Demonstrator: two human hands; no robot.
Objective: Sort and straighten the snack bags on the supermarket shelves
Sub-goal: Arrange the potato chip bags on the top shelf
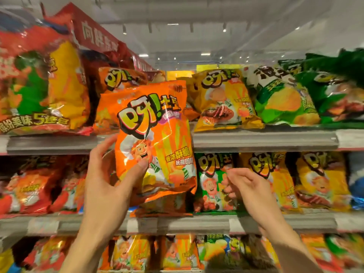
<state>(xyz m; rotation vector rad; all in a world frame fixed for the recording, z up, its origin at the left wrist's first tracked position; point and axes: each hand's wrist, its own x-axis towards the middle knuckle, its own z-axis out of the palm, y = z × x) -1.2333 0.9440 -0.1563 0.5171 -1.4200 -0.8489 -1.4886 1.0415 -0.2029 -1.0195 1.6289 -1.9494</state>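
- Orange snack bag [155, 138] is hanging in front of the shelves, its top reaching across the upper shelf edge [264, 139] and its bottom dipping toward the middle row below that edge.
- Left hand [110, 176] is pinching the bag's lower left corner, thumb pressing on the printed front, fingers curling behind.
- Right hand [244, 186] is hovering just right of the bag, fingers loosely curled and gripping nothing, in front of a green bag [211, 174] under the shelf edge.
- Judging by its puffed, glossy look, the bag is probably handling as light, soft and a little slippery, with fragile contents inside.
- Gripping at the sealed edges or corners is looking safer than squeezing the middle.
- Matching orange bags [122, 79] are standing above the shelf edge, a likely home.
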